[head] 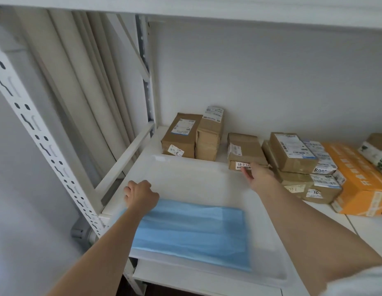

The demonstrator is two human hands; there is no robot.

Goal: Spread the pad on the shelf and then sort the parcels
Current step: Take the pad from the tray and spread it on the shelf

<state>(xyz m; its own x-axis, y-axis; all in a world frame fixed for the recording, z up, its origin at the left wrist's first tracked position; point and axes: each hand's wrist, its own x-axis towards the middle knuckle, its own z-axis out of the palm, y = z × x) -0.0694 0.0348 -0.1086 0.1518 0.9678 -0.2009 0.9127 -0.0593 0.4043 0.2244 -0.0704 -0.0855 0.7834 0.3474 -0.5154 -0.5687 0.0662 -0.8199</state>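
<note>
The left hand [141, 194] grips the pad [192, 229] at its left edge (blue layer partly unfolded). Beyond the pad, the right hand [258, 175], fingers straight, touches a labelled parcel [245, 152]

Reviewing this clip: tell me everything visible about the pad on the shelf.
The pad is a thin sheet, white on its spread part and light blue on a folded band near the front. It lies flat on the white shelf, reaching back to the brown parcels. The left hand grips its left edge; the right hand reaches to its far right corner.
</note>
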